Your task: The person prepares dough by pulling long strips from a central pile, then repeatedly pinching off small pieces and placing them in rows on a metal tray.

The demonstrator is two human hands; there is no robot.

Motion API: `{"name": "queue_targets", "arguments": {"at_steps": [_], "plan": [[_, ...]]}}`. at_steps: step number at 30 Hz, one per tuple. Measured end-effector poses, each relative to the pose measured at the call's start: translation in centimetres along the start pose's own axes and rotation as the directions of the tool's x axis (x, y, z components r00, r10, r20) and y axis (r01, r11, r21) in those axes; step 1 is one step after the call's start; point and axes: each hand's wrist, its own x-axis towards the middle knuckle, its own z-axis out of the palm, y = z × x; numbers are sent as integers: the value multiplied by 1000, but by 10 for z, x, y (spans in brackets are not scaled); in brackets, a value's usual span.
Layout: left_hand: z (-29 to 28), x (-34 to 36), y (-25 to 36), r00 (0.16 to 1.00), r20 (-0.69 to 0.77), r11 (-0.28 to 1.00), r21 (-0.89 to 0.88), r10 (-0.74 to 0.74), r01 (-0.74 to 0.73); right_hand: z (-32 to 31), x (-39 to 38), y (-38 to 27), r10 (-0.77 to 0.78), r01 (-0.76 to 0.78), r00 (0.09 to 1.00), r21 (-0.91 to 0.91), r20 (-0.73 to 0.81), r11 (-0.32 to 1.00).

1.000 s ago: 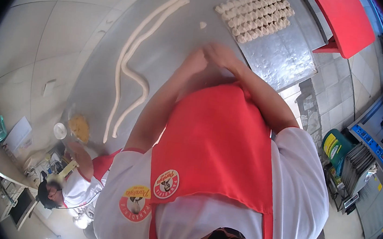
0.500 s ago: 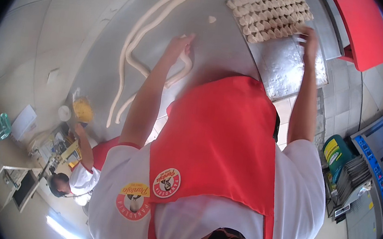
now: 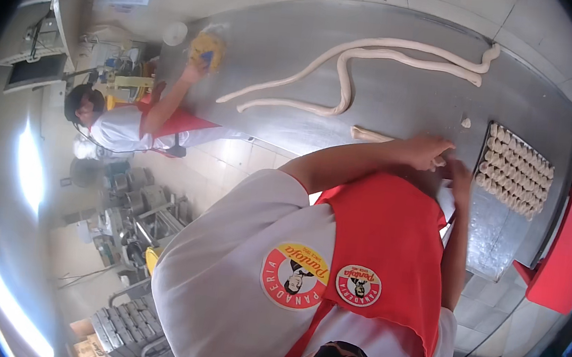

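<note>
My left hand (image 3: 429, 152) is closed around the end of a pale dough rope (image 3: 370, 135), which runs out to the left beneath my forearm. My right hand (image 3: 460, 179) has its fingertips right beside the left hand's; they are partly hidden and blurred, so I cannot tell what they hold. To the right, a metal baking tray (image 3: 492, 228) carries several rows of small shaped dough pieces (image 3: 515, 171). One small dough bit (image 3: 466, 122) lies alone on the table near the tray. Two long dough ropes (image 3: 377, 43) stretch across the metal table (image 3: 271, 51) beyond my hands.
At the table's left end, a co-worker's hand (image 3: 194, 73) holds something blue on a yellow mass (image 3: 209, 48). A white round container (image 3: 174, 33) is beside it. A red panel-like object (image 3: 565, 243) borders the tray on the right. Wall tiles run behind the table.
My right hand has come away from the dough pieces on the tray and now meets my left hand at the rope's end. The whole view has swung round, showing more of the co-worker.
</note>
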Motion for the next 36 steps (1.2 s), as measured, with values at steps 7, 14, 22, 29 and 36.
{"name": "queue_targets", "arguments": {"at_steps": [7, 14, 22, 29, 36], "plan": [[10, -18, -25, 986, 91, 990, -21, -138, 141, 20, 47, -131, 349, -353, 935, 77, 62, 932], [14, 40, 23, 970, 240, 973, 232, -48, -9, 0, 35, -20, -57, 94, 995, -530, 86, 843], [-54, 23, -65, 786, 267, 574, -560, -558, 598, -137, -27, -51, 726, -370, 616, 701, -306, 609], [-44, 29, -51, 836, 114, 800, -247, -536, 546, -253, -62, 80, 549, -771, 341, 106, -763, 628], [-42, 14, -32, 964, 57, 951, 185, -261, 247, -184, -63, 78, 441, -398, -68, 430, -895, 810]]}}
